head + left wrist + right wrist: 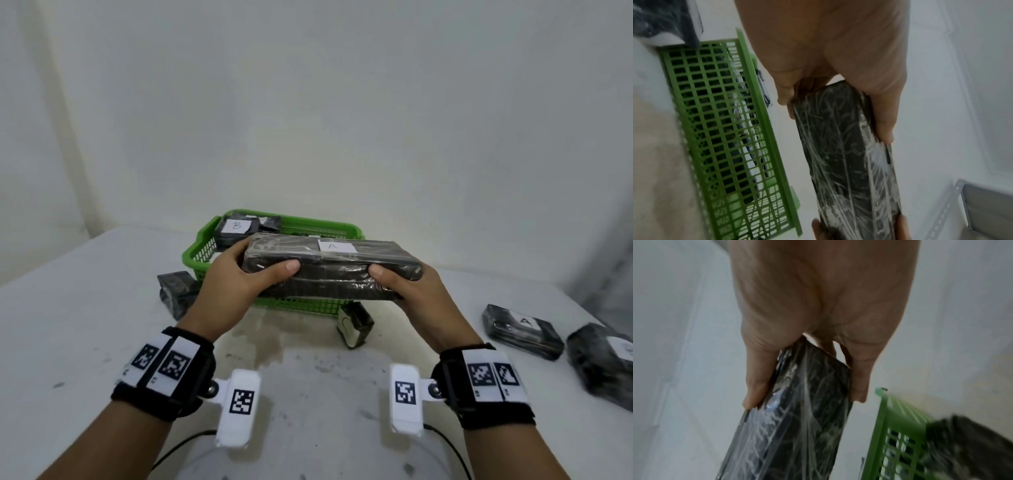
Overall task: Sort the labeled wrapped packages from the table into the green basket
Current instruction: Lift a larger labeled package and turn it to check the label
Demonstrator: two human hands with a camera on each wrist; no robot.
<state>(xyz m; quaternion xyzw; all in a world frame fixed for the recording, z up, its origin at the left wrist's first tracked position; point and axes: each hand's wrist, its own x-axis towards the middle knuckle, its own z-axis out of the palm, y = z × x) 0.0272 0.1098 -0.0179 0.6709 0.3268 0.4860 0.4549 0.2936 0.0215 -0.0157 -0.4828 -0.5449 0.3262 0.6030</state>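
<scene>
both hands (239,274) (404,291) grip the long package (329,270) by its ends above the green basket (202,253).

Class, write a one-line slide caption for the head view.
Both hands hold a long wrapped package above the green basket.

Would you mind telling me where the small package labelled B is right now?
In the head view, the small black wrapped package labelled B lies inside the green plastic basket, at its far left corner, beyond the left hand.
</scene>
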